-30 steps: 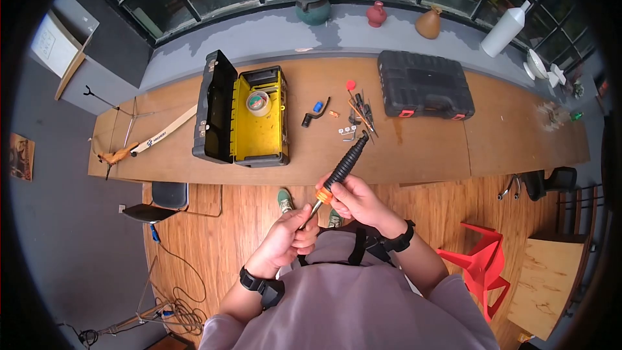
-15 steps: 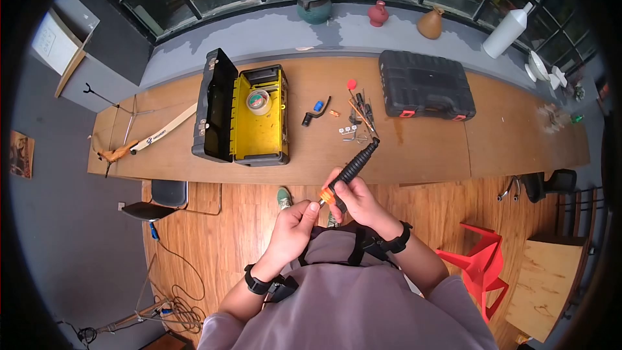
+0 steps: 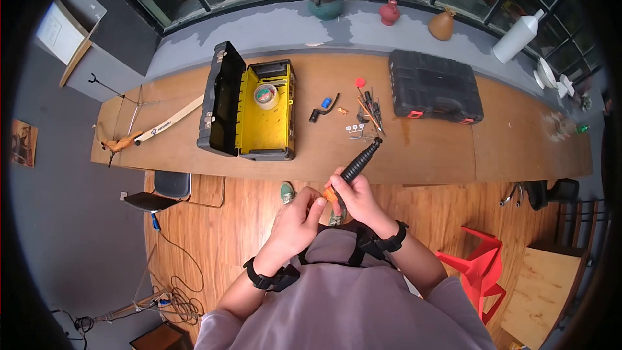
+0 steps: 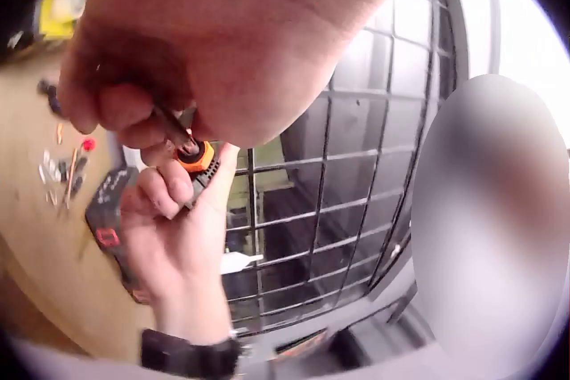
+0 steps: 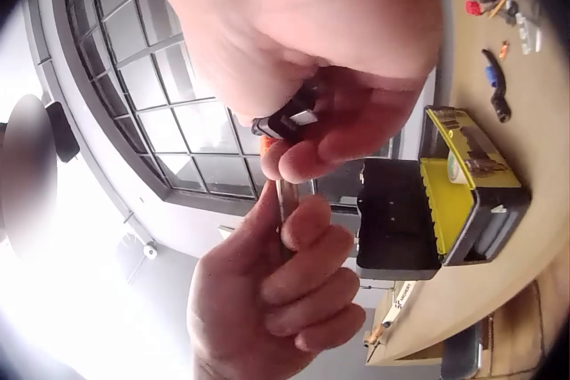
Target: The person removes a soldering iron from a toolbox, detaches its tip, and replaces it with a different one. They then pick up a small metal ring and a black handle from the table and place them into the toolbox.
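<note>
Screwdriver (image 3: pixel 353 170) betw. hands: R hand (image 3: pixel 356 204) clamped on blk handle (image 3: pixel 365 155), L hand (image 3: pixel 295 223) clamped on shaft (image 5: pixel 286 195).

The wooden table (image 3: pixel 427 152) bears an open yellow toolbox (image 3: pixel 262 120), black case (image 3: pixel 435 86), loose tools (image 3: pixel 367 109).

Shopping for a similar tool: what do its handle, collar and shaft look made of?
Handle: matte black rubber or plastic, deeply ribbed. Collar: probably orange plastic, smooth with a slight gloss. Shaft: seemingly bare grey metal, thin, with a dull sheen.
</note>
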`<action>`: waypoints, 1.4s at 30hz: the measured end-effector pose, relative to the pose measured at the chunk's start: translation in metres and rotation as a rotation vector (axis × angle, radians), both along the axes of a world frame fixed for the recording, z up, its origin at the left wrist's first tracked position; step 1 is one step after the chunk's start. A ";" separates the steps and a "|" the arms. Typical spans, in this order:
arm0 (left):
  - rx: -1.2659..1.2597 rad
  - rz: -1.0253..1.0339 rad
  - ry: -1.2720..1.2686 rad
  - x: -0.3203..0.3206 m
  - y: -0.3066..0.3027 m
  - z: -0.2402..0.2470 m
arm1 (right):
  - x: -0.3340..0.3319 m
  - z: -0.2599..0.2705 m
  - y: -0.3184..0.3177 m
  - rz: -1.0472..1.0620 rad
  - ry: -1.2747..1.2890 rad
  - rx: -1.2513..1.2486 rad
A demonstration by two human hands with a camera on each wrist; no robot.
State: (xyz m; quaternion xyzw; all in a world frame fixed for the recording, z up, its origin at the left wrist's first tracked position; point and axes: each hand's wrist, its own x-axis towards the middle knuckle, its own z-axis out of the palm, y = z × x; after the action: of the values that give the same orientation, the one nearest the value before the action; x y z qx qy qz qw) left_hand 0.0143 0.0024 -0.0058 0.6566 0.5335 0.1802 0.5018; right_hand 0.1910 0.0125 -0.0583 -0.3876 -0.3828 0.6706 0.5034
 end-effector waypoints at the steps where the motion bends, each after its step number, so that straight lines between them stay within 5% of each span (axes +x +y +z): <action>1: -0.009 -0.005 0.086 0.002 0.001 0.011 | -0.002 -0.003 0.001 -0.023 -0.041 0.011; 2: -0.012 -0.001 0.091 0.000 0.000 0.008 | -0.003 -0.004 0.002 -0.047 -0.083 0.022; 5: -0.229 0.153 -0.443 -0.013 0.006 -0.011 | -0.002 0.004 0.009 -0.116 -0.055 -0.045; 10: -0.045 0.217 -0.382 -0.007 0.008 0.004 | -0.001 -0.004 0.013 -0.181 -0.071 -0.109; 16: 0.305 0.058 -0.030 0.023 0.012 0.017 | -0.009 -0.017 0.019 -0.309 -0.283 0.269; 29: -0.020 0.109 -0.120 -0.004 0.070 -0.010 | -0.034 -0.031 0.055 -0.217 -0.482 0.214; 34: -0.029 0.285 -0.355 -0.021 0.114 -0.077 | -0.042 -0.050 0.100 -0.191 -0.540 0.053; 38: -0.034 0.637 -0.356 -0.067 0.177 -0.124 | -0.011 -0.084 0.118 -0.163 -0.341 -0.266; 42: -0.020 0.716 -0.165 -0.086 0.238 -0.172 | 0.028 -0.099 0.115 -0.237 -0.339 -0.385</action>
State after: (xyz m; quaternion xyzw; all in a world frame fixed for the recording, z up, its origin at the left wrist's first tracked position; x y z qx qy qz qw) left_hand -0.0720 0.2405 -0.1775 0.4065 0.6889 0.3918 0.4547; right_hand 0.2191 0.1276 -0.1577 -0.6247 -0.2792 0.5932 0.4241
